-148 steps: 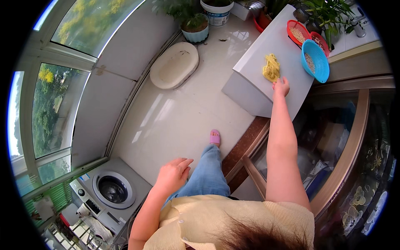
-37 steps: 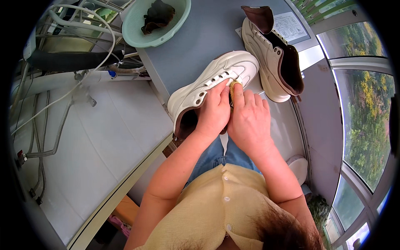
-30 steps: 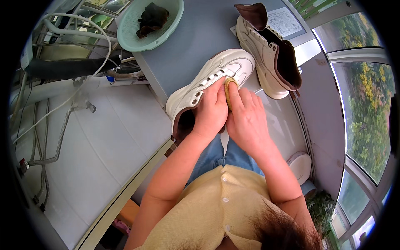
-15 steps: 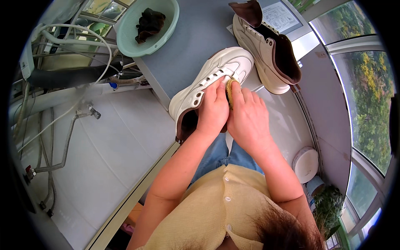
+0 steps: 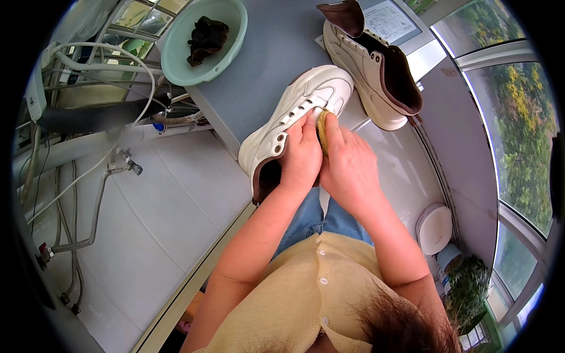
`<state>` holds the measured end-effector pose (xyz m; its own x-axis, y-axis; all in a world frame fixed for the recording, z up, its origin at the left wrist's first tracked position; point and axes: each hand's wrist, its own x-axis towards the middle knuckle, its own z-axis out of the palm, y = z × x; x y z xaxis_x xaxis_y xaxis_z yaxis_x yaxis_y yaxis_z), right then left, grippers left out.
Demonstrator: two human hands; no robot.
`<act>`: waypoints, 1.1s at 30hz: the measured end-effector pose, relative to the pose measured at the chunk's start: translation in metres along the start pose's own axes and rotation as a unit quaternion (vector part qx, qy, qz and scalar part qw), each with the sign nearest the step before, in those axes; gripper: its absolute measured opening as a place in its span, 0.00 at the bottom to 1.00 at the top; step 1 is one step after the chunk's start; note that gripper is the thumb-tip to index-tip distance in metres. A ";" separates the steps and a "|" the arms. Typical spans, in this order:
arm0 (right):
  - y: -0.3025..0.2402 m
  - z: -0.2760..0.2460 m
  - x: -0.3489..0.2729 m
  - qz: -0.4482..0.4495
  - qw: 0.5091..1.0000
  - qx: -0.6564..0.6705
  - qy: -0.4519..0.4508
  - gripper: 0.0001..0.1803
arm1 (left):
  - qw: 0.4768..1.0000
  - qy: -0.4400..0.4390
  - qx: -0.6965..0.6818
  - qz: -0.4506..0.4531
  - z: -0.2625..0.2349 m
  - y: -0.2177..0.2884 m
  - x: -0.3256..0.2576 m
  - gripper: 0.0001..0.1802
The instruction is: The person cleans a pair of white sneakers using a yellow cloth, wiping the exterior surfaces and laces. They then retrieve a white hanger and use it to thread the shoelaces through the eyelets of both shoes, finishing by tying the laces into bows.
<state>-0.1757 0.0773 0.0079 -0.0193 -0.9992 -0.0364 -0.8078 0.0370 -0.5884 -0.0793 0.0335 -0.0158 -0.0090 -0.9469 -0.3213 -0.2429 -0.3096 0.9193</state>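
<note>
Step judged: wiping. Left hand (image 5: 301, 159) grips white shoe (image 5: 294, 117) on bench (image 5: 265, 65); right hand (image 5: 347, 167) pinches yellow cloth (image 5: 322, 126) against it. Next needs firm strokes toeward.

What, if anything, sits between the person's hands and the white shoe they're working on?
Only the small yellow pad, pressed by the right hand against the white shoe near its laces. The left hand lies straight on the shoe's side with nothing visible in between. The second shoe stands apart.
</note>
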 end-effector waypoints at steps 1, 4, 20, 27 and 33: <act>0.004 0.004 0.001 -0.017 1.000 0.020 0.013 0.34 | 1.000 -0.006 0.000 -0.005 -0.001 0.000 0.002 0.17; 0.008 0.008 0.002 -0.050 0.996 0.053 0.047 0.35 | 1.000 0.010 -0.015 0.006 0.001 -0.007 0.001 0.17; -0.001 0.000 0.000 0.015 0.999 -0.009 -0.032 0.38 | 0.999 0.018 -0.042 0.024 0.007 -0.002 -0.007 0.17; 0.012 0.011 0.001 -0.084 0.994 -0.002 0.070 0.37 | 1.000 0.004 -0.005 0.020 0.007 0.006 -0.005 0.17; 0.006 0.002 -0.002 -0.011 0.995 -0.093 -0.032 0.36 | 0.998 0.012 -0.011 0.053 0.010 -0.001 -0.013 0.17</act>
<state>-0.1789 0.0795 0.0028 0.0322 -0.9963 -0.0795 -0.9031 0.0051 -0.4295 -0.0888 0.0468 -0.0154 -0.0093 -0.9761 -0.2173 -0.2196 -0.2100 0.9527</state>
